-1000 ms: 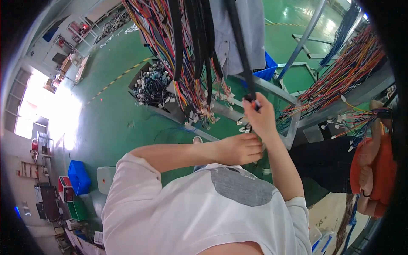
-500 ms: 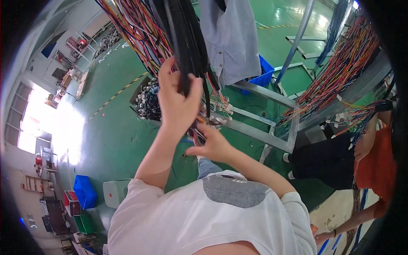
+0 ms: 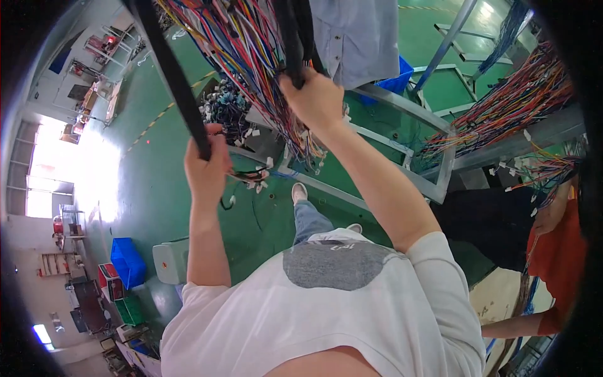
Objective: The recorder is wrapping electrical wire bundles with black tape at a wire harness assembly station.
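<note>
My left hand (image 3: pixel 206 173) is closed around the lower part of a long black-sleeved cable (image 3: pixel 173 78), drawn out to the left. Loose wire ends with white connectors (image 3: pixel 260 174) stick out beside that fist. Farther right and higher, my right hand (image 3: pixel 316 103) is closed on the lower end of other black-sleeved cables (image 3: pixel 290 44) that hang down. Between the two hands a thick bunch of multicoloured wires (image 3: pixel 248 60) hangs, its ends reaching below my right hand. What lies inside each palm is hidden.
Behind the hanging wires stands a box of connector-tipped wires (image 3: pixel 226 116). A grey metal frame (image 3: pixel 383 139) runs to the right, near a hanging grey shirt (image 3: pixel 358 47) and a blue bin (image 3: pixel 399 80). Another person in orange (image 3: pixel 553 248) handles wires at right. A pale stool (image 3: pixel 169 262) stands left.
My hands were close together at the black cables. Now my left hand has pulled one cable out to the left, and my right hand has risen to grip the others.
</note>
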The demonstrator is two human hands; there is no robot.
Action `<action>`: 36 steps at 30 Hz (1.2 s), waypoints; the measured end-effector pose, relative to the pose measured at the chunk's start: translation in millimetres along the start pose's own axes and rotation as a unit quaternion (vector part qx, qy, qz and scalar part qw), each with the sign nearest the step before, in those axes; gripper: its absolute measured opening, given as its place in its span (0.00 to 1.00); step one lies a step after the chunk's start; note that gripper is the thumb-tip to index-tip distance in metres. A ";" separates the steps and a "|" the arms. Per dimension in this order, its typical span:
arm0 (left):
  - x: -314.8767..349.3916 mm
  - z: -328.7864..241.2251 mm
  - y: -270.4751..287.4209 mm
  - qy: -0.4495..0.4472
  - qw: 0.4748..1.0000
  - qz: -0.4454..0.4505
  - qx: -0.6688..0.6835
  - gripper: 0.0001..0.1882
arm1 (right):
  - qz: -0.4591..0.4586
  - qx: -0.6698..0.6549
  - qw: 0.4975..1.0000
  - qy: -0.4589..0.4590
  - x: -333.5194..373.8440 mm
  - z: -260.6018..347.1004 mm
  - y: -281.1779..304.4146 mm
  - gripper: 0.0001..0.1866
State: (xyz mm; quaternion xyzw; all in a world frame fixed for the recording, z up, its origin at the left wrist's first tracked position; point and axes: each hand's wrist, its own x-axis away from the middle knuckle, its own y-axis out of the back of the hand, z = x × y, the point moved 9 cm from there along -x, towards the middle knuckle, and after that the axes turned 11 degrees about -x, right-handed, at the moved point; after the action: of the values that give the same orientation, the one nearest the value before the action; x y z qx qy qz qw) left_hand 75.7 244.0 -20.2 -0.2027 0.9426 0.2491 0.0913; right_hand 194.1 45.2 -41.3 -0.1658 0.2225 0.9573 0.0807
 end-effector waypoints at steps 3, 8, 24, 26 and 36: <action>-2.7 10.4 30.9 0.012 0.999 -0.029 0.028 0.09 | -0.052 -0.055 0.995 0.072 5.5 -6.1 23.2 0.18; -3.3 -19.0 46.9 -0.083 0.962 -0.152 -0.210 0.15 | 0.080 0.010 0.993 0.083 70.2 -41.3 78.5 0.11; 143.2 -57.8 -342.3 0.194 0.760 0.530 0.323 0.14 | -0.233 -0.173 0.927 -0.238 223.2 -125.8 279.5 0.10; 144.6 -43.7 -356.6 0.252 0.751 0.520 0.318 0.13 | -0.380 -0.266 0.845 -0.266 266.9 -150.3 314.3 0.06; 197.4 -132.9 -318.4 0.375 0.480 0.647 0.458 0.18 | -0.335 -0.458 0.767 -0.300 275.8 -132.9 280.2 0.26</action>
State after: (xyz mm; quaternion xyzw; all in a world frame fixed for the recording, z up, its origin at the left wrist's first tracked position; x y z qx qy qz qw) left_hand 24.5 -142.5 -97.7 0.4614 0.7322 -0.3290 -0.3778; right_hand -89.5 -241.6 -139.3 0.0487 -0.3472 0.8587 0.3738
